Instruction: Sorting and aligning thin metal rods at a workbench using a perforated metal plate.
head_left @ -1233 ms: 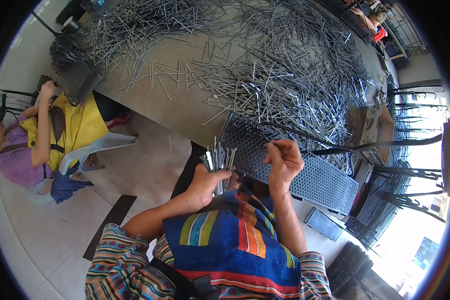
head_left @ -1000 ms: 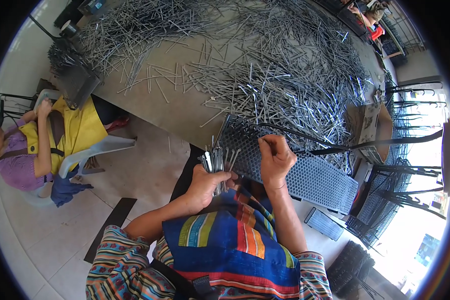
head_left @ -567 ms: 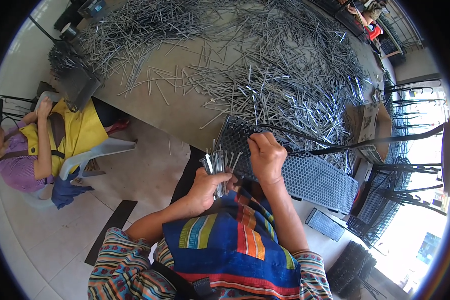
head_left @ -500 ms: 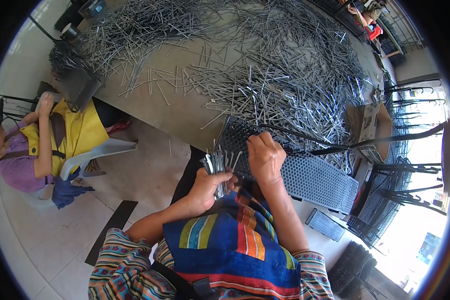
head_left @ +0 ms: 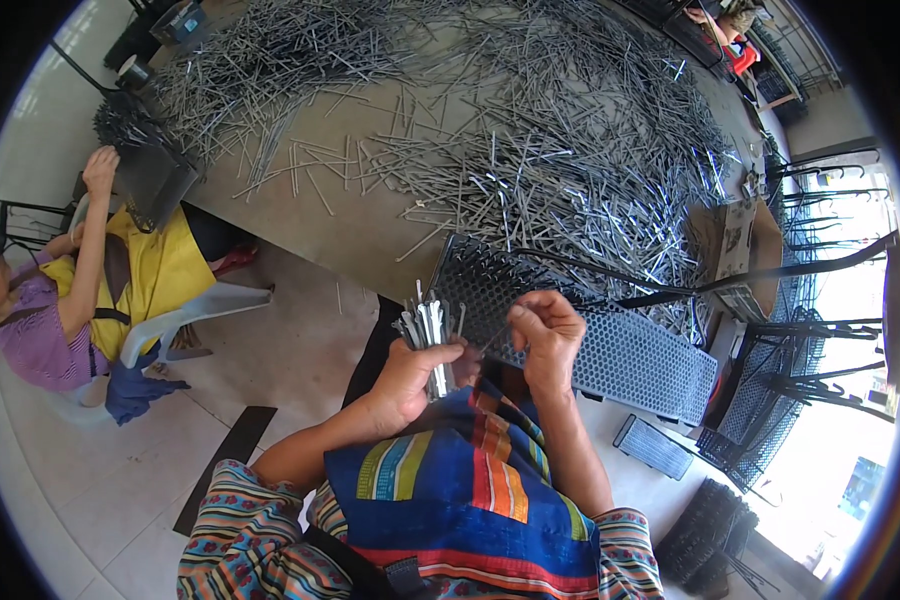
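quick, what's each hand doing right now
Left hand: closed around a bundle of metal pins.
Right hand: fingers pinched at the perforated tray; whether it holds a pin cannot be told.

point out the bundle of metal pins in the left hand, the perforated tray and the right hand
bundle of metal pins point(head_left: 428, 325), head view, on the upright shafts above the fist
perforated tray point(head_left: 635, 355), head view, on its bare holed top
right hand point(head_left: 547, 335), head view, on the knuckles

A brown cardboard box point(head_left: 738, 250) stood at the right end of the table point(head_left: 360, 225), beside the heap of metal rods point(head_left: 530, 130), with a pale printed panel on its upper face. A dark square container point(head_left: 178, 18) sat at the far left corner. No signs or screens were visible.
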Demonstrator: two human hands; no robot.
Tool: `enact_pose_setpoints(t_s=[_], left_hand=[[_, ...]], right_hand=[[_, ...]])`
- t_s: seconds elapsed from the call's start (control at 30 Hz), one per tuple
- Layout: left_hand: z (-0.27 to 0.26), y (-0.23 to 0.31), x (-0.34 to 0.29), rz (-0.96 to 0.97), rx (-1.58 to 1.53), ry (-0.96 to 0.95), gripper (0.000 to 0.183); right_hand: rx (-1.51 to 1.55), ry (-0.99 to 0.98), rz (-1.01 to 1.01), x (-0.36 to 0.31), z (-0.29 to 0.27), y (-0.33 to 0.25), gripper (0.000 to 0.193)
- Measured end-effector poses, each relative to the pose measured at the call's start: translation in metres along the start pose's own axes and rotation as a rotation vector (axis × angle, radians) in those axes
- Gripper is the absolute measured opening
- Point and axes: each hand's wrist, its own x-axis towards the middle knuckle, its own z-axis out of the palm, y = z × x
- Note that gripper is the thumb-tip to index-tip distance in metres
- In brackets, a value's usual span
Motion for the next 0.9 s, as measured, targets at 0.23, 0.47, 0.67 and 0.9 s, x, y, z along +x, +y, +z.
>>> enact_pose_setpoints(t_s=[0.23, 0.47, 0.67, 0.9], left_hand=[[-0.014, -0.009, 0.007, 0.106, 0.183, -0.042, 0.015], [-0.004, -0.008, 0.004, 0.066, 0.174, 0.013, 0.019], [-0.002, -0.007, 0.005, 0.067, 0.146, 0.021, 0.017], [-0.001, -0.008, 0.007, 0.048, 0.122, 0.009, 0.017]], right_hand=[[-0.752, 0.269, -0.672, 0.019, -0.001, -0.014, 0.007], [-0.817, 0.14, -0.822, 0.024, 0.014, -0.028, 0.011], [-0.796, 0.138, -0.827, 0.025, 0.015, -0.024, 0.01], [-1.065, 0.02, -0.892, 0.022, 0.011, -0.008, 0.015]])
